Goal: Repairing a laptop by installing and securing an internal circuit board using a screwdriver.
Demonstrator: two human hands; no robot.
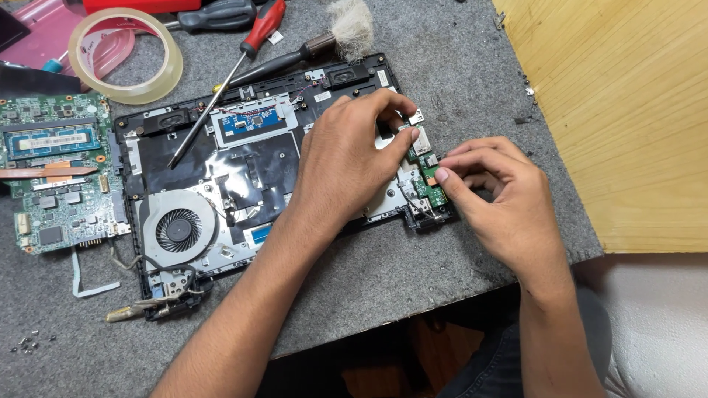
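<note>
Nearest, on the grey felt mat [413, 280], a few tiny loose screws [28, 343] lie at the near left corner. Just beyond, the opened black plastic laptop base [258, 169] lies flat, with its round grey cooling fan [178, 228] at the near left.

At the base's right edge sits a small narrow green circuit board [426, 177]. The right hand [501, 199] comes in from the near right, fingers curled, its fingertips pinching the near part of that board. The left hand [350, 158] reaches across the base from the near side, thumb and forefinger closed on the board's far end, beside a small metal port.

Left of the base, a large green motherboard [55, 173] rests on the mat. Farther off, a long screwdriver with a red and black handle [228, 74] lies slanted over the base's far edge, next to a black-handled brush with pale bristles [324, 37]. A roll of clear tape [125, 55] lies at the far left. A yellow wooden surface [627, 110] borders the mat on the right.
</note>
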